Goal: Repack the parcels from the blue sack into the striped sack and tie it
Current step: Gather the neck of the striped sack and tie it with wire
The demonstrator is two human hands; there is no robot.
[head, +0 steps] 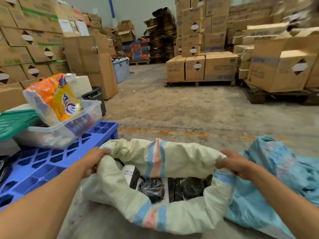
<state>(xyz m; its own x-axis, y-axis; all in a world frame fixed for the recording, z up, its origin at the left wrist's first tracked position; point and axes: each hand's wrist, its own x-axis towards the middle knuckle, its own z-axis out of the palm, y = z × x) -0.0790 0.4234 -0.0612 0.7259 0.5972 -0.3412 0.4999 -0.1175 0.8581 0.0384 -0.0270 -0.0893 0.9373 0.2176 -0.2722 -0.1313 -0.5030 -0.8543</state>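
Striped sack [155, 216] stands open on the near floor, rim rolled down. Left hand [94, 160] grips the rim's left side; right hand [234, 163] grips the right side, fingers curled over the fabric. Inside: at least three black-wrapped parcels [151, 188], one with a white label. Blue sack [276, 178] lies crumpled just right, touching the striped one. Left: one blue pallet [51, 163] bearing a clear tub [57, 135] with an orange pack [53, 99]. Bare concrete floor [172, 109]; cardboard boxes [202, 66] stacked on pallets far and on both sides.
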